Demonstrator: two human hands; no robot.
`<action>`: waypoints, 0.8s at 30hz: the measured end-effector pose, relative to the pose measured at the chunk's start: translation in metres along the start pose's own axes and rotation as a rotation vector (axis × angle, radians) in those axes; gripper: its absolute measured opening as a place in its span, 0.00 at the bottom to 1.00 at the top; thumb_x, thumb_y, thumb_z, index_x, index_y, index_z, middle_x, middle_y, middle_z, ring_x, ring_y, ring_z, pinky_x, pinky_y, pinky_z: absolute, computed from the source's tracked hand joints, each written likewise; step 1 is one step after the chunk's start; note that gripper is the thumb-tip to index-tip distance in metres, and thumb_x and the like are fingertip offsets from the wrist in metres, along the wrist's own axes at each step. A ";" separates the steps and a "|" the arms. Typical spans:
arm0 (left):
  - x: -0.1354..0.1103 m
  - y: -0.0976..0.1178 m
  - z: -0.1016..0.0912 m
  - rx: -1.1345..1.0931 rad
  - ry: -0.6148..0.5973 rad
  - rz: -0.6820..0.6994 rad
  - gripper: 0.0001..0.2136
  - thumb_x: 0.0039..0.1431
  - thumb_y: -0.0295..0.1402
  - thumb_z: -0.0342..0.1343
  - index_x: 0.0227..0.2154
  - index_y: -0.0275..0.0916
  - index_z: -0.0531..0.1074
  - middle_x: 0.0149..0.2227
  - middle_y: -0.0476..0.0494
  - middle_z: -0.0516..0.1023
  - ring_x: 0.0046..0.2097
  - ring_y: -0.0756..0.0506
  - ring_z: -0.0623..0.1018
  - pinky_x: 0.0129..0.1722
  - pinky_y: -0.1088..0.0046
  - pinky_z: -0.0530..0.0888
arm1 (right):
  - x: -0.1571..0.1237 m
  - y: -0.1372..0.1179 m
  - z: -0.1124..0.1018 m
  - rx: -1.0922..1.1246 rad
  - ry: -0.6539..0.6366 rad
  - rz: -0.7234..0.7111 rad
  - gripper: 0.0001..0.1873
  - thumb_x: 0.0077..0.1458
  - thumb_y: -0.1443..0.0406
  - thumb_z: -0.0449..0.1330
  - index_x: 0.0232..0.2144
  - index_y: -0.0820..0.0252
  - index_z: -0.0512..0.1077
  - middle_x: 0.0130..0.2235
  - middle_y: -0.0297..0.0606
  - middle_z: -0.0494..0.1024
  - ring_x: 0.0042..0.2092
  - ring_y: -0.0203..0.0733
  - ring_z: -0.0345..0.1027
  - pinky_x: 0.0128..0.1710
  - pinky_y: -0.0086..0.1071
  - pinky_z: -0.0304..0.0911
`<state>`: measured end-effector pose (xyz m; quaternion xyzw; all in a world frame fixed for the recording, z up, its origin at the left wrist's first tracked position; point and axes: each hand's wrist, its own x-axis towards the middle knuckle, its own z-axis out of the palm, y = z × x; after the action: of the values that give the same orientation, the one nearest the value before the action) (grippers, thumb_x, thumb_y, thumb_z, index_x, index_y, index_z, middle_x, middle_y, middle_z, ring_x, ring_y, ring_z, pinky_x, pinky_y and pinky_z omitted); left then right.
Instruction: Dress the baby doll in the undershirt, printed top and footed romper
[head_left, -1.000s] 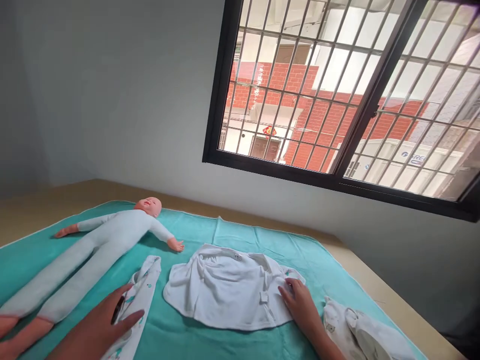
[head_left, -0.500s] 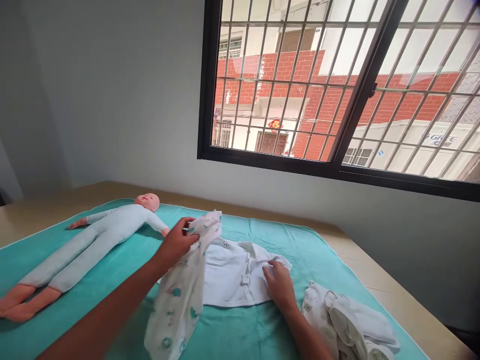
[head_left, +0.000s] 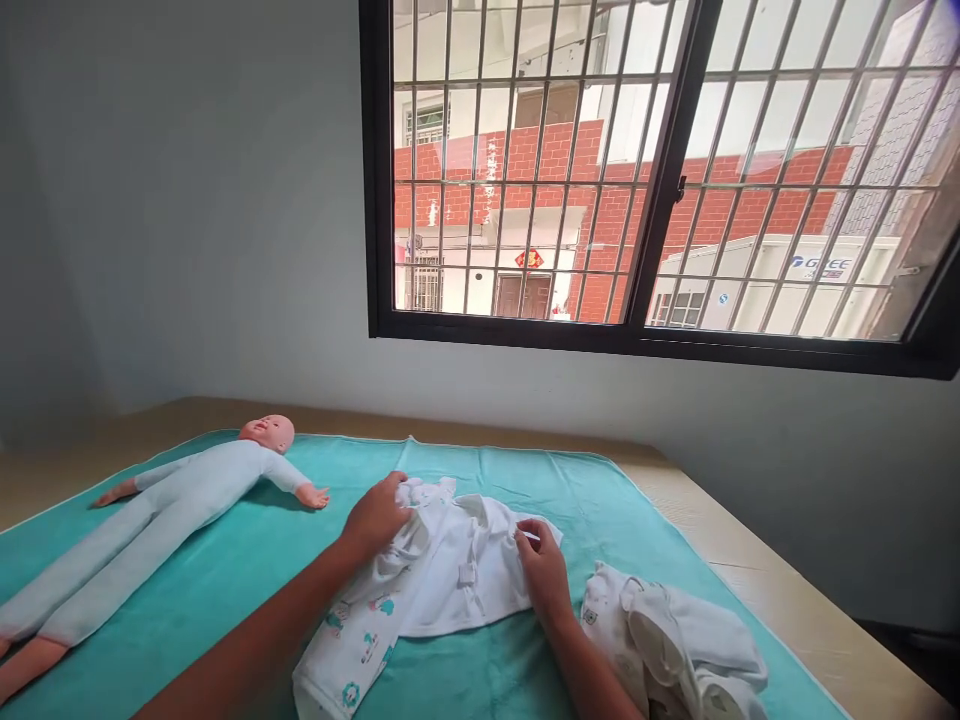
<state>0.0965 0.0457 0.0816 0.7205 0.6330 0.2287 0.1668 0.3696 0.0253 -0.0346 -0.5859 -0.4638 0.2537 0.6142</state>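
A white baby shirt point(head_left: 499, 585) lies spread on the turquoise cloth, its front part folded open to the left. The folded-over part shows an animal print in green point(head_left: 360, 640). My left hand point(head_left: 379, 515) is closed on the upper left of the shirt, where the fabric is bunched. At the shirt's right side, my right hand point(head_left: 544, 570) has its thumb and fingers bent together on the fabric. A small tab and ties show on the white inside, between my hands. My palms hide parts of both edges.
A baby doll point(head_left: 195, 490) in a pale suit lies at the left. Folded baby clothes point(head_left: 675, 640) are heaped near my right forearm. The turquoise cloth point(head_left: 247, 600) covers much of a wooden table point(head_left: 712, 510) against the wall, below a barred window point(head_left: 525, 330).
My left hand has lowered the raised printed part onto the cloth at the left. My right hand's fingers have drawn together on the shirt. The camera view has shifted and levelled.
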 end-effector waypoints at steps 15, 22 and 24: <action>-0.009 0.030 0.096 -0.340 -0.219 0.093 0.36 0.40 0.44 0.66 0.54 0.36 0.68 0.56 0.30 0.73 0.56 0.30 0.72 0.55 0.59 0.66 | -0.006 -0.025 -0.006 0.192 -0.151 0.088 0.18 0.50 0.50 0.58 0.34 0.58 0.73 0.39 0.40 0.79 0.44 0.48 0.71 0.46 0.38 0.65; -0.023 0.047 0.064 -0.762 -0.290 0.012 0.24 0.51 0.43 0.57 0.49 0.36 0.73 0.47 0.36 0.80 0.47 0.35 0.79 0.46 0.61 0.75 | -0.013 -0.046 -0.022 0.716 -0.540 0.237 0.24 0.52 0.51 0.60 0.49 0.54 0.72 0.44 0.40 0.79 0.42 0.46 0.74 0.46 0.41 0.67; -0.037 0.034 0.037 -0.919 -0.247 0.032 0.24 0.59 0.47 0.49 0.52 0.37 0.71 0.46 0.38 0.81 0.44 0.36 0.80 0.44 0.61 0.77 | -0.009 -0.044 -0.027 0.741 -0.441 0.235 0.22 0.52 0.51 0.59 0.47 0.53 0.73 0.40 0.39 0.80 0.37 0.44 0.74 0.50 0.44 0.67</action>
<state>0.1419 0.0061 0.0645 0.6034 0.4305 0.4004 0.5388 0.3789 -0.0036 0.0079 -0.3069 -0.3919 0.5897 0.6359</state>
